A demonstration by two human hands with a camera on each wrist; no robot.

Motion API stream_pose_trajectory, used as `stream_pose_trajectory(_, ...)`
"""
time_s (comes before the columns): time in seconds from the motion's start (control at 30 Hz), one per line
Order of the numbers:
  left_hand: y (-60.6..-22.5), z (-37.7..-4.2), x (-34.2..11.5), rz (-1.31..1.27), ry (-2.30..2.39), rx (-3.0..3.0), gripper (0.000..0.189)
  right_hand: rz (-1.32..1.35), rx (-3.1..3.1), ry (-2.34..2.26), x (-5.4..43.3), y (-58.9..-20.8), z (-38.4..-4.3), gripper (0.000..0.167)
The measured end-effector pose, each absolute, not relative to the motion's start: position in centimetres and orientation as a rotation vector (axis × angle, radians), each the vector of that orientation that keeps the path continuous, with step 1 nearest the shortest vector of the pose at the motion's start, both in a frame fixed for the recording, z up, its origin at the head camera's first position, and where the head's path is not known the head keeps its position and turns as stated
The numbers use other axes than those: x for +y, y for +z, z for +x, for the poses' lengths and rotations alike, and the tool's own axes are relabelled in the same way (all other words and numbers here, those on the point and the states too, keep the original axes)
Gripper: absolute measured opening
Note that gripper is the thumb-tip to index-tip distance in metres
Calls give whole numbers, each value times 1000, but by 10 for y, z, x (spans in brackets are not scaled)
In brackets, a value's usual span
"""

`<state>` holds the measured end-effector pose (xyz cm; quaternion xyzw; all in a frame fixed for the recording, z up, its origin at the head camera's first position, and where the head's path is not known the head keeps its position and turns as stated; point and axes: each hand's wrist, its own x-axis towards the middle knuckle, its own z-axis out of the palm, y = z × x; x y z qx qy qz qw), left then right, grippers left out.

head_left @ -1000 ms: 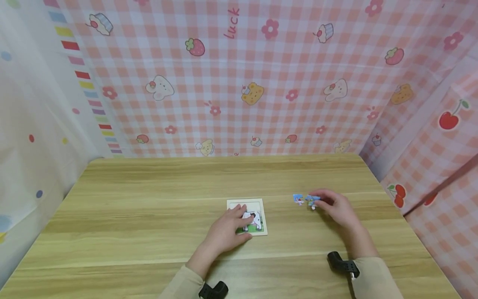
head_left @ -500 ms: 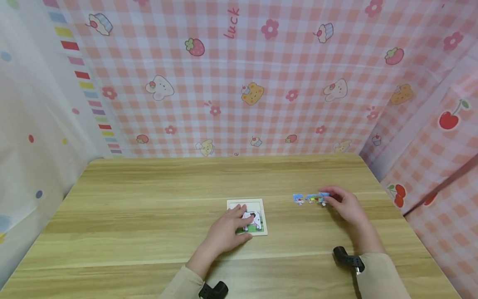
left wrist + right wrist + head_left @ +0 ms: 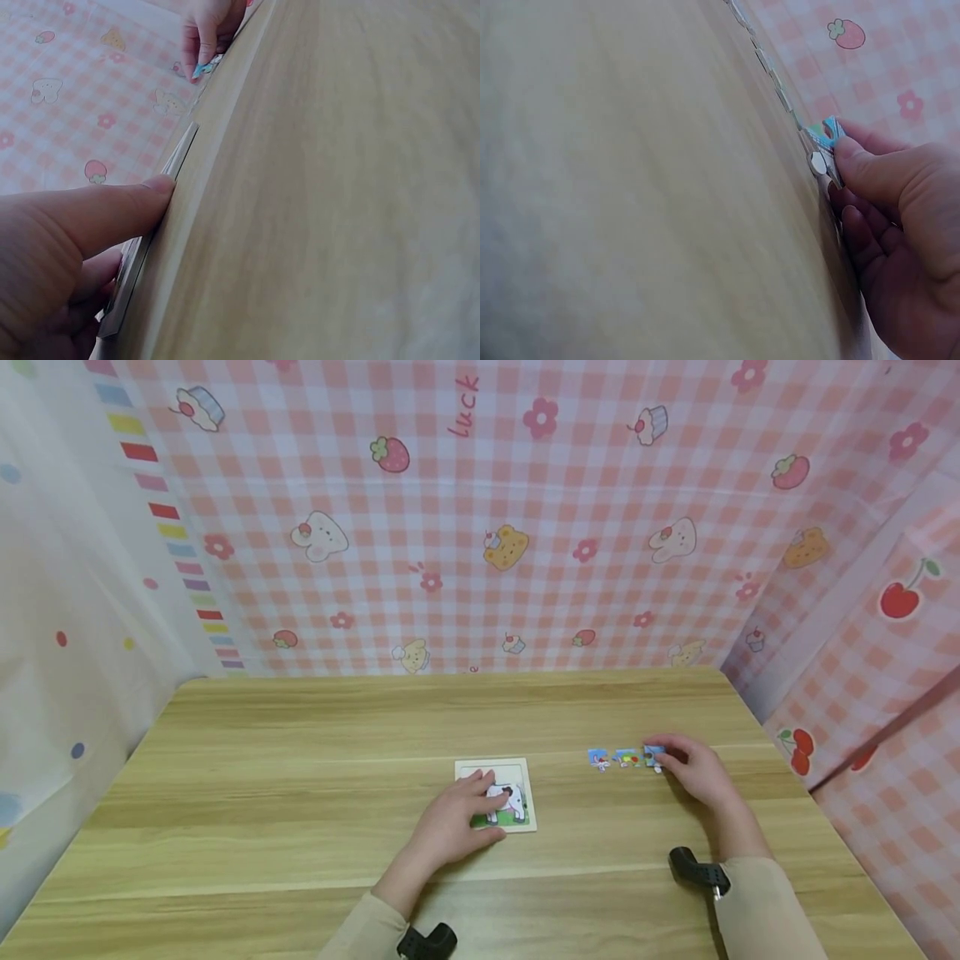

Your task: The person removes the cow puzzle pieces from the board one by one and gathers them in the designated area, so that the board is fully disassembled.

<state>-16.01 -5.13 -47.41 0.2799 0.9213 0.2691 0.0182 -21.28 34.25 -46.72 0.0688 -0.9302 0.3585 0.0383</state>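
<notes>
My right hand pinches a small blue jigsaw piece between thumb and fingers. In the right wrist view the piece is tilted up on edge, close to the table. Left of it lie a jigsaw piece with green, yellow and red and a blue and white one. My left hand rests with spread fingers on a square wooden puzzle board, covering its left part. Part of a black-and-white cow picture shows in the board. The left thumb touches the board's near edge.
The wood-grain table reaches back to a pink checked curtain. A white dotted curtain hangs at the left, a cherry-printed one at the right. Each wrist wears a black camera mount, the right mount hovering over the table.
My right hand has moved a little to the right with the pinched piece, uncovering the green, yellow and red piece. My left hand and the board have stayed in place.
</notes>
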Motion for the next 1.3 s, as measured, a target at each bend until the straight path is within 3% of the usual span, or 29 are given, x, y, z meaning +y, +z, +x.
stream_pose_trajectory(1.3, -474, -162, -52, 876, 852, 2858, 49, 218, -2787, 978, 343, -473, -219, 17)
